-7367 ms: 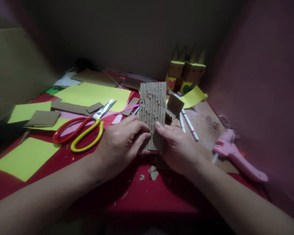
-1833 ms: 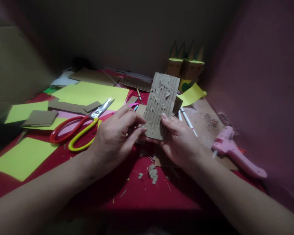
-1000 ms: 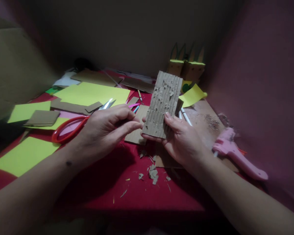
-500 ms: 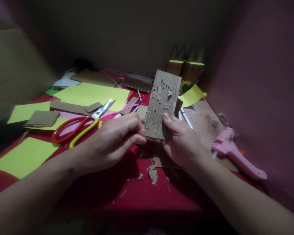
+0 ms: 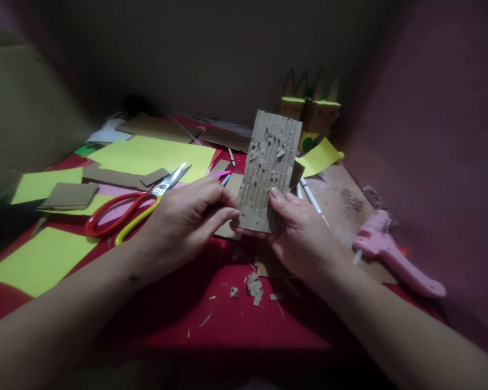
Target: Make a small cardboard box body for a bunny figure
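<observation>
My right hand grips a rectangular piece of corrugated cardboard by its lower right, thumb on the front face. The piece is tilted up toward me; its ridges show, with rough bits of torn paper on them. At its lower left edge is my left hand, closed in a pinch, thumb against forefinger. Whether those fingertips hold the edge or a shred of paper is too small to tell. Torn paper scraps lie on the red cloth below.
Scissors with red and yellow handles lie left, among yellow paper sheets and cardboard pieces. A pink glue gun rests at right on a board. Behind stands a cardboard model with pointed tops.
My left hand has moved slightly up, its pinch now at the cardboard's lower left edge. The cardboard has shifted a little to the left. A small scrap now lies right of the pile.
</observation>
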